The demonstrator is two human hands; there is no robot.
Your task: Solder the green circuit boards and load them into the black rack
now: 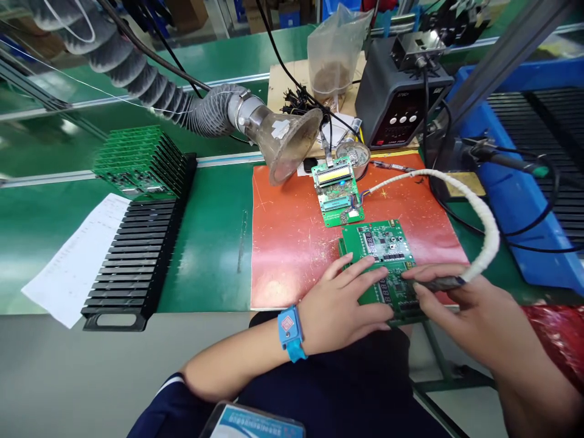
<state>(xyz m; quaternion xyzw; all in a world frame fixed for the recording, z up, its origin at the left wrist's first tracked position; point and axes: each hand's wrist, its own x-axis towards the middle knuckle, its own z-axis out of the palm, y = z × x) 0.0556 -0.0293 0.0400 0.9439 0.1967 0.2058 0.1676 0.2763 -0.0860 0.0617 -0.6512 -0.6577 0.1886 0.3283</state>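
A green circuit board [391, 241] with digit displays and small components lies at the front edge of the red mat. My left hand [349, 304], a blue wrist strap [290, 328] at its wrist, rests flat on the board's left side with fingers spread. In my right hand [474, 310] is a dark probe [438, 284], pinched between thumb and fingers, its end at the board's right part. My fingers partly hide the tip, so contact cannot be made out. A white wrapped cable [486, 219] runs from the probe to a smaller green board [335, 193] with a display.
Left stands a black slotted rack [132, 255] holding several green boards [137, 158], beside a paper sheet [77, 261]. A fume extraction funnel [289, 146] hangs over the red mat [292, 255]. Behind are a soldering station [401, 91] and a plastic bag [335, 55]. A blue bin [506, 182] stands right.
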